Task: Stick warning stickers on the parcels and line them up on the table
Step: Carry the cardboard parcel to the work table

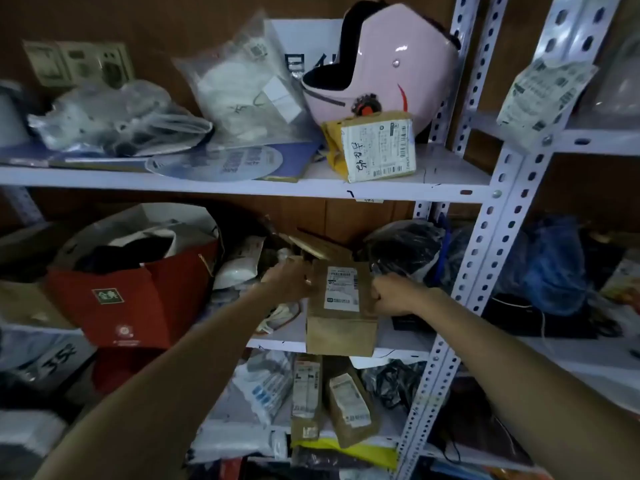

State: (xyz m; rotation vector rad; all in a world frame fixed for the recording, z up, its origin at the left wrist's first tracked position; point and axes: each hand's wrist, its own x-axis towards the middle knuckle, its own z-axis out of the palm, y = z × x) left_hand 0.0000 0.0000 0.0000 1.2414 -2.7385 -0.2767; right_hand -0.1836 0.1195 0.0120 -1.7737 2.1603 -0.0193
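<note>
A brown cardboard parcel (341, 327) with a white shipping label stands on the middle shelf, its front hanging over the shelf edge. My left hand (291, 282) grips its left side and my right hand (393, 296) grips its right side. More cardboard (311, 247) lies just behind the parcel. Another small parcel (375, 147) with a large white label stands on the upper shelf. Two brown parcels (349, 407) lean on the lower shelf. No warning stickers and no table are in view.
White metal shelving (485, 271) with perforated uprights fills the view. A pink helmet (388, 64) and plastic bags (242, 84) sit on the upper shelf. A red paper bag (138, 292) stands left of the parcel, and dark plastic bags (405, 247) lie to its right.
</note>
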